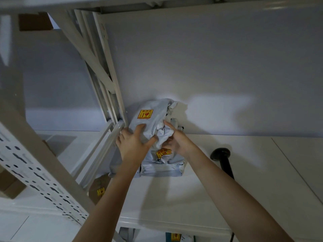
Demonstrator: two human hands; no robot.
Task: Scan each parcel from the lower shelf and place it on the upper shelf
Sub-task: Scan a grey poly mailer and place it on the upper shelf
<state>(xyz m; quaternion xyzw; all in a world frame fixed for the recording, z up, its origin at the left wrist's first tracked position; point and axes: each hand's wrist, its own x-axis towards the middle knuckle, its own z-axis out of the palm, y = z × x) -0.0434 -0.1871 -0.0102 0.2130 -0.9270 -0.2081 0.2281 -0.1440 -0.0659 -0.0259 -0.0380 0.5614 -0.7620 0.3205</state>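
The top grey parcel (150, 117) sits on the upper shelf (218, 172), at its left end against the back wall (209, 67) and just beside the white shelf upright (111, 95). It rests on a stack: under it I see a second grey parcel (162, 165), flatter and folded, lying on the shelf board. My left hand (134, 144) lies spread on the near left face of the top parcel, fingers fairly straight and pressing its plastic, thumb out to the right. My right hand (174, 138) is on the crumpled right side of the same bag, fingers curled into the folds and pinching the plastic.

The top parcel bears a yellow sticker (145, 114) with red marks, among them a broken-glass symbol; the characters on it are too small for me to read. A like sticker (163, 152) shows on the lower parcel, partly creased, just below my hands.

To the right, well apart from the stack, a black handheld scanner (222, 159) lies on the same shelf. Down left, a brown carton (98, 188) with another yellow sticker shows below the shelf's level.
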